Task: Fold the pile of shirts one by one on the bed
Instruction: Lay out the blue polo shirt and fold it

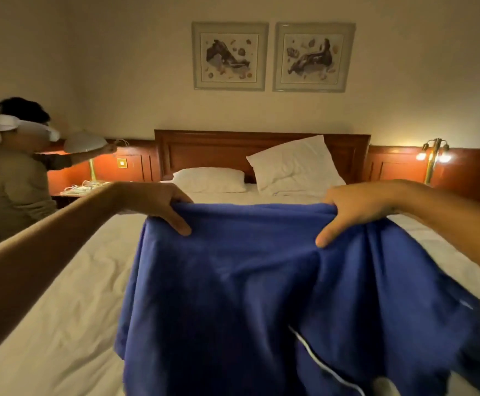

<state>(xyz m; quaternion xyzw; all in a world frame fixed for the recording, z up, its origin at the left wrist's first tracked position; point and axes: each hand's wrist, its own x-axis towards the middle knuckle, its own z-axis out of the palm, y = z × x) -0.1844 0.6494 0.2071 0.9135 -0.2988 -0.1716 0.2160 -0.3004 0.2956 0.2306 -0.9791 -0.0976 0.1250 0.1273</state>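
A dark blue shirt [250, 295] with thin white piping hangs in front of me, stretched above the bed [70, 304]. My left hand [158, 204] grips its top edge at the left, thumb on the near side of the cloth. My right hand [355, 207] grips the top edge at the right in the same way. The lower part of the shirt drapes down toward me and hides the near part of the bed. No other shirts of the pile are visible.
White sheet covers the bed, with two white pillows [293, 164] against a wooden headboard [210, 150]. A person [13, 178] stands at the left by a nightstand lamp [86, 141]. Another lamp [432, 155] glows at the right.
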